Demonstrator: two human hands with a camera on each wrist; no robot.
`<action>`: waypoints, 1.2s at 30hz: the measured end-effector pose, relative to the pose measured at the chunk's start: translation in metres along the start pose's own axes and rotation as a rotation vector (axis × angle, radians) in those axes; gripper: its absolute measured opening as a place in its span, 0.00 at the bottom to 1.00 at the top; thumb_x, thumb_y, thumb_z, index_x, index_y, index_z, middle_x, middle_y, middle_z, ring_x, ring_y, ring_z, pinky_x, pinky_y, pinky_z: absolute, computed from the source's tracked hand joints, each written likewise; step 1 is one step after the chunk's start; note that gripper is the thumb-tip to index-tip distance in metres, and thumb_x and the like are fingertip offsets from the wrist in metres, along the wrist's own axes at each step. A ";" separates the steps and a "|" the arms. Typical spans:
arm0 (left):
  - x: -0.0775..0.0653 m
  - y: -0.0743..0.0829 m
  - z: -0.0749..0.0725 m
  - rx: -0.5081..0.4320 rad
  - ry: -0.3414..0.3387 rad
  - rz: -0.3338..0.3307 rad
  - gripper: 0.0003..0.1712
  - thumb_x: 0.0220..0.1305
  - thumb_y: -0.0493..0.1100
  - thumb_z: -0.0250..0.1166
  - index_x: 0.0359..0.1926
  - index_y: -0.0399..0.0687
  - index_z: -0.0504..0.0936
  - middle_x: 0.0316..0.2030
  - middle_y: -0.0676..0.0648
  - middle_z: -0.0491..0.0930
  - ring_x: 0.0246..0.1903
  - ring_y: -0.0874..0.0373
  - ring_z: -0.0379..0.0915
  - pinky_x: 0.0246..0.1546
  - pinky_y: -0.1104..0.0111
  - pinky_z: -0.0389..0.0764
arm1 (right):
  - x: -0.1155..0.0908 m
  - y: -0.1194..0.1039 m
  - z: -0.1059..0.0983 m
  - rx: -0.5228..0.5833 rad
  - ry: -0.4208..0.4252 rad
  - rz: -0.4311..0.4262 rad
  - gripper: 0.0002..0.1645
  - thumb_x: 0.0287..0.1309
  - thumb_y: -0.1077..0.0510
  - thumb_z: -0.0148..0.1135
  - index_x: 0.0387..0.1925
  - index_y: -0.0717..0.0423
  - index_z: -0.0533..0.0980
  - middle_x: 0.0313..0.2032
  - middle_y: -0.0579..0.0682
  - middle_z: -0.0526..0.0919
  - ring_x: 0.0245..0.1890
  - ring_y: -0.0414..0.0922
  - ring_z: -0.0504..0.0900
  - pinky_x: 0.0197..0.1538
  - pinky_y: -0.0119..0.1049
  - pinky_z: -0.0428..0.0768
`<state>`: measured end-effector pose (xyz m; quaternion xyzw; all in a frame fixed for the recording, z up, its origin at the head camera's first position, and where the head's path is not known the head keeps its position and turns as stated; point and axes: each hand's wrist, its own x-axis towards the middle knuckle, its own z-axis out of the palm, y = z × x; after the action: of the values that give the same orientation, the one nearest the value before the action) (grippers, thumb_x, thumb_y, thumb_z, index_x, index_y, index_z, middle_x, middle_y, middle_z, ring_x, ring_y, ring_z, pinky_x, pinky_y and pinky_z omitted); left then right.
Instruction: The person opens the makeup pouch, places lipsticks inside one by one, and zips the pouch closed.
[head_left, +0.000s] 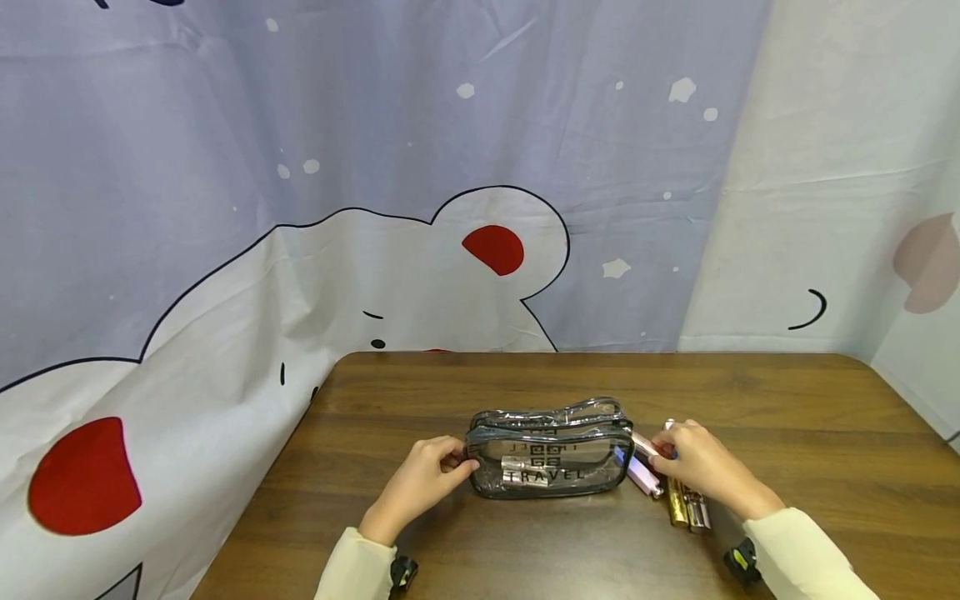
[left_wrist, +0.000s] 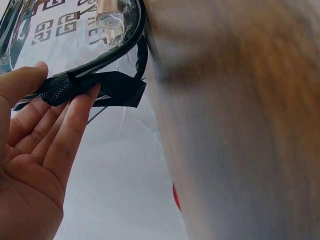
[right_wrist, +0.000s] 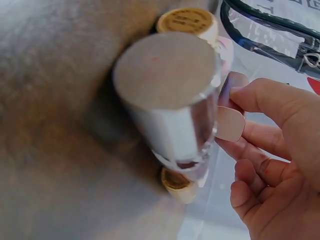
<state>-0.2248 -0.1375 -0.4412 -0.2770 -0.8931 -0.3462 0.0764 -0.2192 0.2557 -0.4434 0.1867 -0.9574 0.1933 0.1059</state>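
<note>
A clear pouch (head_left: 566, 458) with dark edging and the word TRAVEL stands on the table in the head view. My left hand (head_left: 426, 479) pinches its left end, at a black fabric tab (left_wrist: 117, 87) in the left wrist view. Inside the pouch lies a shiny silvery tube (head_left: 513, 471). My right hand (head_left: 701, 462) is among several cosmetic tubes right of the pouch, thumb and fingers around a small tube (right_wrist: 230, 124) that they partly hide. Close by are a pink-lilac tube (head_left: 643, 477), a gold tube (head_left: 677, 507) and a silver-capped tube (right_wrist: 165, 75).
The brown wooden table (head_left: 525, 558) reaches back to a printed curtain (head_left: 375, 275). A black wrist device (head_left: 403, 573) sits by the left sleeve, another device (head_left: 742, 562) by the right. A gold-ended tube (right_wrist: 185, 21) lies behind the silver cap.
</note>
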 end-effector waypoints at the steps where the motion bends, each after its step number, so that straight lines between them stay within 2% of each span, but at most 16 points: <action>1: 0.000 0.000 0.000 0.001 0.002 0.000 0.06 0.57 0.45 0.64 0.31 0.48 0.79 0.27 0.56 0.76 0.26 0.69 0.71 0.27 0.76 0.75 | 0.000 0.000 -0.001 -0.003 0.005 -0.001 0.05 0.43 0.59 0.66 0.26 0.55 0.80 0.21 0.39 0.72 0.26 0.40 0.67 0.29 0.33 0.68; 11: 0.000 -0.002 0.001 0.005 0.009 -0.005 0.07 0.57 0.47 0.64 0.30 0.50 0.79 0.27 0.58 0.75 0.26 0.70 0.70 0.27 0.77 0.74 | 0.004 -0.004 -0.019 -0.021 0.048 -0.031 0.08 0.41 0.60 0.65 0.28 0.59 0.80 0.23 0.42 0.75 0.27 0.42 0.69 0.30 0.36 0.69; 19: 0.000 -0.002 0.001 0.004 -0.004 0.001 0.07 0.57 0.48 0.63 0.30 0.50 0.79 0.27 0.57 0.75 0.26 0.70 0.70 0.27 0.77 0.74 | 0.005 -0.005 -0.025 -0.025 0.060 -0.027 0.12 0.40 0.60 0.65 0.31 0.63 0.80 0.23 0.43 0.75 0.28 0.42 0.70 0.32 0.38 0.71; 25: 0.000 -0.001 0.001 0.001 0.003 0.009 0.07 0.57 0.47 0.64 0.30 0.49 0.79 0.27 0.57 0.75 0.26 0.70 0.70 0.26 0.77 0.74 | 0.007 -0.005 -0.028 -0.034 0.086 -0.034 0.12 0.40 0.60 0.64 0.30 0.63 0.80 0.24 0.44 0.76 0.29 0.44 0.72 0.34 0.41 0.72; 30: 0.000 -0.002 0.002 0.013 0.006 0.020 0.06 0.57 0.47 0.64 0.29 0.51 0.79 0.26 0.58 0.74 0.25 0.71 0.69 0.26 0.77 0.74 | 0.007 -0.005 -0.032 -0.038 0.107 -0.036 0.11 0.40 0.60 0.64 0.29 0.61 0.80 0.23 0.44 0.76 0.28 0.43 0.71 0.33 0.39 0.71; 36: 0.001 -0.003 0.003 0.017 0.016 0.030 0.06 0.57 0.47 0.63 0.30 0.50 0.79 0.26 0.58 0.75 0.26 0.71 0.70 0.26 0.77 0.74 | 0.009 -0.007 -0.041 -0.046 0.162 -0.078 0.10 0.39 0.61 0.65 0.28 0.62 0.80 0.23 0.45 0.77 0.28 0.44 0.71 0.31 0.39 0.70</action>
<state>-0.2265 -0.1371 -0.4444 -0.2867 -0.8912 -0.3394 0.0910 -0.2197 0.2638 -0.4019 0.2049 -0.9419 0.1816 0.1946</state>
